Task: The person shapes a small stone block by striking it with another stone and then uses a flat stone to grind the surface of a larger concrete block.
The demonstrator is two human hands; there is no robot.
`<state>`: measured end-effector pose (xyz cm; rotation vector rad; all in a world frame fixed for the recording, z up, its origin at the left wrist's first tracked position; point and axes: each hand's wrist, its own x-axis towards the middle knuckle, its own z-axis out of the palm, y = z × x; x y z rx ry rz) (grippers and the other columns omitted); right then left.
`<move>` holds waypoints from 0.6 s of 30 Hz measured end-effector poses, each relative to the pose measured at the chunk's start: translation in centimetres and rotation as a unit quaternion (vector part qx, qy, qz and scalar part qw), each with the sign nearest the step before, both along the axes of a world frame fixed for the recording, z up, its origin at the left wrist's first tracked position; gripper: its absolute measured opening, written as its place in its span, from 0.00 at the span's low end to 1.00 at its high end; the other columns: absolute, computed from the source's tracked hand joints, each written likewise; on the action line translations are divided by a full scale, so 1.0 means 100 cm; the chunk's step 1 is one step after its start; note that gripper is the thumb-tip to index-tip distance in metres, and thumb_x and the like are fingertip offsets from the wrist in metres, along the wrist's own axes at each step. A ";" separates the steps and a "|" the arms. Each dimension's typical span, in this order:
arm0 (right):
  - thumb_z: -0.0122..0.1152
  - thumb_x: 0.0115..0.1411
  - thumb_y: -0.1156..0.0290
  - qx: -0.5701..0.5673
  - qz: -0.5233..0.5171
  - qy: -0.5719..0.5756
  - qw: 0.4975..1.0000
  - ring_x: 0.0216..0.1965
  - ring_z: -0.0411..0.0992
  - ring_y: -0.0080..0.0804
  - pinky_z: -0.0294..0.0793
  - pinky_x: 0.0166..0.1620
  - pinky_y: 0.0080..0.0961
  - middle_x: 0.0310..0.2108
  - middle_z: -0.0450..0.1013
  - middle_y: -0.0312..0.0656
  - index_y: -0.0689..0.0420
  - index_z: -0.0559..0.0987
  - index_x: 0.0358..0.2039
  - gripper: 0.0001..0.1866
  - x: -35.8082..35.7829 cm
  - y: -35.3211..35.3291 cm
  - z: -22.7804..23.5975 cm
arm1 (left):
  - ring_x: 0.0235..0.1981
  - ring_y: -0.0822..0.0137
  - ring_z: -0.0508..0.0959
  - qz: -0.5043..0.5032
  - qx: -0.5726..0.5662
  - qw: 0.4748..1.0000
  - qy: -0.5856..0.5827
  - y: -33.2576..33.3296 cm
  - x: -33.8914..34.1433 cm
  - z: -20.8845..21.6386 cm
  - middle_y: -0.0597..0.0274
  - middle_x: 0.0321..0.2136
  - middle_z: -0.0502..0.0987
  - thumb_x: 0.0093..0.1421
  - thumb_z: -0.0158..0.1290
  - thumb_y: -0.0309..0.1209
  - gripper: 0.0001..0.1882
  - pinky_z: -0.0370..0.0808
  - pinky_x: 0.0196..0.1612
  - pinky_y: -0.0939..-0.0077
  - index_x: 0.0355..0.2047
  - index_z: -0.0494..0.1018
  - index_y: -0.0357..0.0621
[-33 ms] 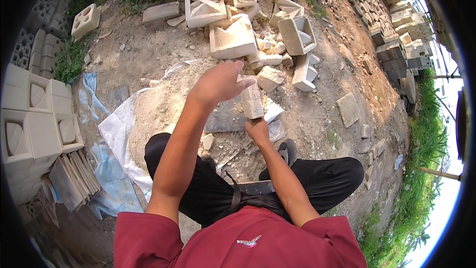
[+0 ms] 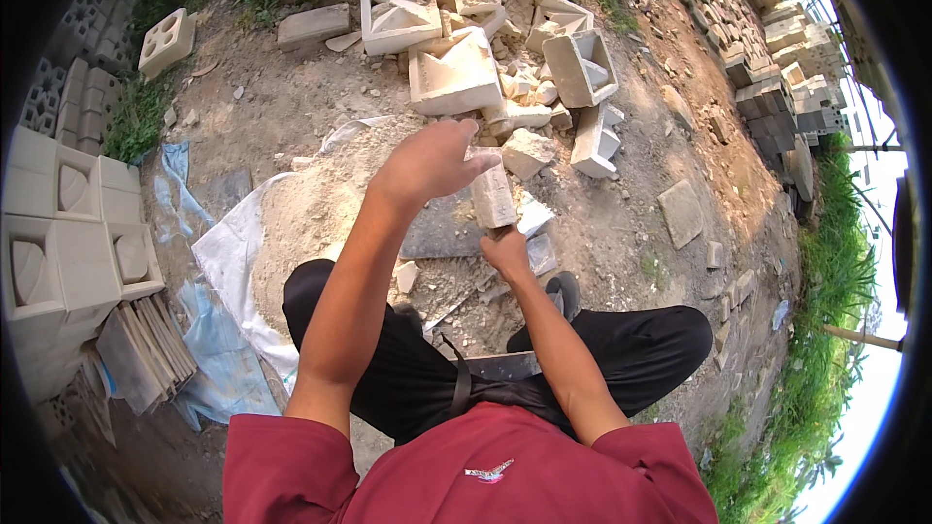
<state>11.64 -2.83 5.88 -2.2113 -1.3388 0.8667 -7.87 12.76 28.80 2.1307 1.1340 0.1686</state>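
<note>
My right hand [image 2: 506,253] is closed round the near end of a pale, dusty oblong block [image 2: 494,198], where a dark part shows by the fingers. The block is tilted up, its far end reaching my left hand [image 2: 425,167]. That hand is open, with fingers stretched away from me and thumb apart, the thumb at the block's far end. Whether it presses on the block, I cannot tell. Beneath lies a dark flat slab [image 2: 442,236], beside a heap of pale sandy powder [image 2: 316,204] on a white sheet [image 2: 233,238].
Broken cream moulded blocks [image 2: 454,73] are piled ahead among rubble. Cream hollow blocks [image 2: 83,233] are stacked at left, above thin upright boards [image 2: 146,354] and blue plastic sheeting [image 2: 228,369]. A flat stone [image 2: 682,213] lies to the right; grey blocks [image 2: 772,116] stand farther off.
Hardly anything differs. Both hands and the block keep their places; the view has shifted very slightly.
</note>
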 end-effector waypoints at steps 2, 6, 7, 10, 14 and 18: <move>0.60 0.46 0.64 -0.150 0.021 0.011 0.988 0.40 0.75 0.54 0.74 0.44 0.38 0.35 0.76 0.61 0.70 0.74 0.41 0.25 -0.004 0.024 0.047 | 0.49 0.45 0.73 -0.004 -0.005 1.000 0.002 -0.002 -0.001 0.000 0.38 0.46 0.74 0.61 0.52 0.47 0.30 0.69 0.54 0.60 0.51 0.68 0.30; 0.60 0.45 0.64 0.087 -0.050 0.098 0.990 0.43 0.74 0.54 0.74 0.45 0.38 0.38 0.75 0.60 0.68 0.75 0.43 0.26 -0.013 0.009 0.018 | 0.49 0.45 0.74 -0.003 0.014 1.000 -0.015 -0.004 -0.003 0.001 0.38 0.46 0.74 0.61 0.52 0.48 0.31 0.69 0.53 0.59 0.51 0.68 0.29; 0.60 0.45 0.63 0.069 -0.044 0.074 0.994 0.43 0.74 0.55 0.74 0.45 0.38 0.38 0.76 0.60 0.67 0.75 0.43 0.26 -0.015 0.004 0.016 | 0.48 0.44 0.74 0.000 0.019 1.000 -0.024 -0.004 -0.004 0.001 0.38 0.46 0.74 0.61 0.52 0.48 0.31 0.69 0.53 0.59 0.51 0.68 0.29; 0.61 0.45 0.63 0.038 -0.019 0.025 0.999 0.43 0.74 0.55 0.73 0.45 0.39 0.39 0.76 0.58 0.65 0.75 0.44 0.26 -0.009 -0.006 0.005 | 0.48 0.44 0.74 0.003 0.015 1.000 -0.004 -0.002 -0.004 0.003 0.37 0.46 0.74 0.61 0.52 0.48 0.32 0.69 0.53 0.59 0.51 0.68 0.28; 0.61 0.45 0.63 -0.033 -0.009 0.023 0.999 0.40 0.75 0.55 0.74 0.42 0.38 0.35 0.77 0.57 0.65 0.77 0.40 0.23 0.003 0.013 0.026 | 0.48 0.44 0.74 -0.002 0.020 1.000 -0.010 -0.003 -0.006 -0.001 0.37 0.46 0.74 0.60 0.52 0.48 0.32 0.69 0.53 0.59 0.51 0.68 0.29; 0.61 0.46 0.64 0.079 -0.048 0.053 0.994 0.36 0.76 0.56 0.74 0.39 0.36 0.29 0.77 0.57 0.66 0.77 0.36 0.20 -0.019 0.011 0.032 | 0.49 0.44 0.74 0.008 0.026 0.999 -0.021 -0.006 -0.014 -0.003 0.37 0.47 0.74 0.60 0.52 0.49 0.32 0.69 0.54 0.60 0.51 0.68 0.29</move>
